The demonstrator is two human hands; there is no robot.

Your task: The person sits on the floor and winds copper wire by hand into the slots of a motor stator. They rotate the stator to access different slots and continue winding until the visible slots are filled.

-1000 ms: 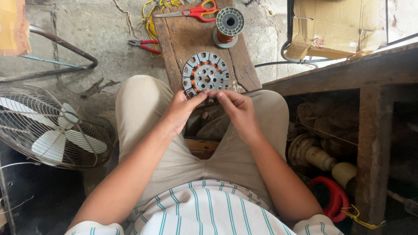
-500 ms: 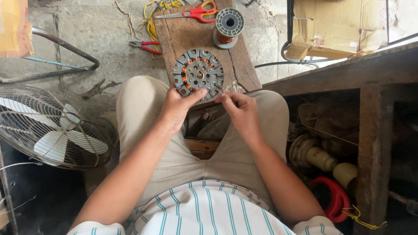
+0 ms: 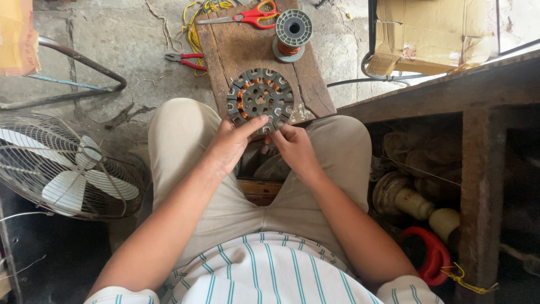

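A: Closest in, both hands work over the lap. Left hand (image 3: 233, 141) has thumb and fingers closed on the near rim of the stator (image 3: 260, 100). Right hand (image 3: 293, 147) is pinched shut just below that rim; what it pinches is too fine to make out.

B: Stator position?

A: Lying flat at the near end of the board (image 3: 247, 50), its near edge over the knees. Copper windings show in some slots.

B: Risks?

A: Judgement only: a hard pull could snap or kink a thin wire, or drag the stator off the board's near edge into the lap. The slot edges might scrape wire coating.

B: Room to move?

A: Tight on the right, where a bench (image 3: 450, 90) stands beside the knee. A fan (image 3: 62, 169) is near on the left. Farther along the board sit a spool (image 3: 292, 31) and scissors (image 3: 250, 16); pliers (image 3: 183, 59) lie just off its left edge.
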